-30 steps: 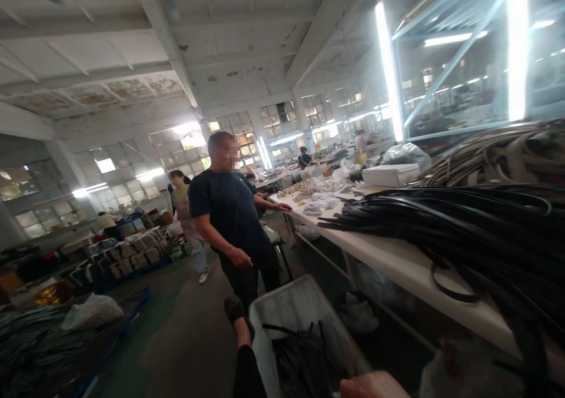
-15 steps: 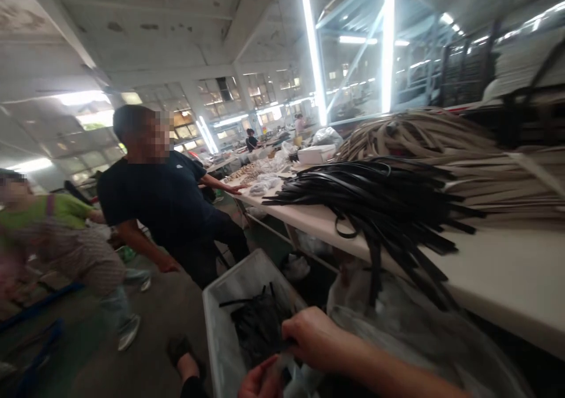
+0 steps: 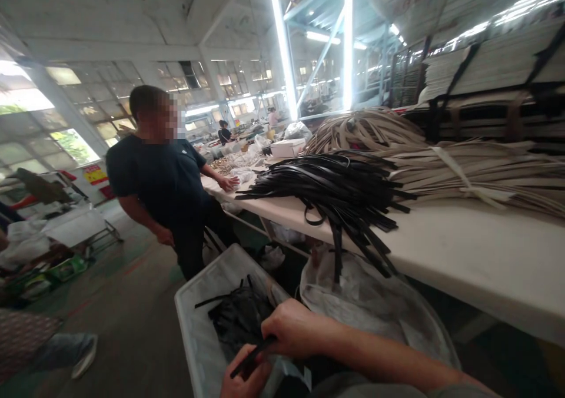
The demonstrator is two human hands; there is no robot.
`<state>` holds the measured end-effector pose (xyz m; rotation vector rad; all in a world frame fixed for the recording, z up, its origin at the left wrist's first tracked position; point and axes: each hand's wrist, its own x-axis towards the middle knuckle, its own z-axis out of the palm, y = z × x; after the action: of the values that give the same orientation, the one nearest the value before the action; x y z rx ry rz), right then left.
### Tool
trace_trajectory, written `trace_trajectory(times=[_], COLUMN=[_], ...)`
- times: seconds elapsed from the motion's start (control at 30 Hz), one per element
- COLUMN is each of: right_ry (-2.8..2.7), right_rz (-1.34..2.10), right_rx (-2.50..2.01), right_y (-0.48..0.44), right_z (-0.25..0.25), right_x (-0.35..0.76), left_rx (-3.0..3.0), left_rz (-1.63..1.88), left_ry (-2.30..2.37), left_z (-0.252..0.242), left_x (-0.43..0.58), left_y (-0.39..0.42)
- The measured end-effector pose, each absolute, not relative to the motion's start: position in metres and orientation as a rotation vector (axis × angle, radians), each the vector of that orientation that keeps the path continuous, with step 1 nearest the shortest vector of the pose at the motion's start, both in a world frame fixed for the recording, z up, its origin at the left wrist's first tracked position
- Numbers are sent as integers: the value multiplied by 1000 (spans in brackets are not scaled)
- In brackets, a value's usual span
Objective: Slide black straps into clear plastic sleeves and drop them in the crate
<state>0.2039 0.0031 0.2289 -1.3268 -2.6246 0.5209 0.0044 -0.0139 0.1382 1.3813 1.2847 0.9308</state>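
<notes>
I watch my right hand [image 3: 289, 327] with its fingers curled in, closed around the upper end of a short black strip [image 3: 251, 359]; my left hand [image 3: 243, 382] has its thumb and fingers drawn together on the lower part of that strip, with little gap that I can make out, and the free end pokes out past them; from my view the strip sits slantwise in front of the pale bin [image 3: 188, 327], in which a loose pile of black pieces [image 3: 236, 318] lies; beside the bin I see a clear plastic bag [image 3: 353, 292] below the table [image 3: 468, 262]; on that table a heap of long black straps [image 3: 326, 177] hangs partly over the edge, next to beige straps [image 3: 507, 168]; beyond the bin a person in a dark shirt [image 3: 154, 168] rests one hand on the tabletop.
</notes>
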Motion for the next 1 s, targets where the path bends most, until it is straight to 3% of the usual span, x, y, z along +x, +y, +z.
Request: trace_trajectory(times=[0.27,0.67,1.0], right_ry=[-2716,-2679,-2508], right_rz=[513,534,391], right_rx=[-1332,-1395,-1708], right_y=[6,45,70], right_z=[235,232,227], right_x=[205,204,203], left_rx=[1692,1193,813], left_rz=[649,797,822], left_ry=[1323,1114,951], left_z=[166,171,155], left_x=[17,11,8], left_y=[-34,-21,-20])
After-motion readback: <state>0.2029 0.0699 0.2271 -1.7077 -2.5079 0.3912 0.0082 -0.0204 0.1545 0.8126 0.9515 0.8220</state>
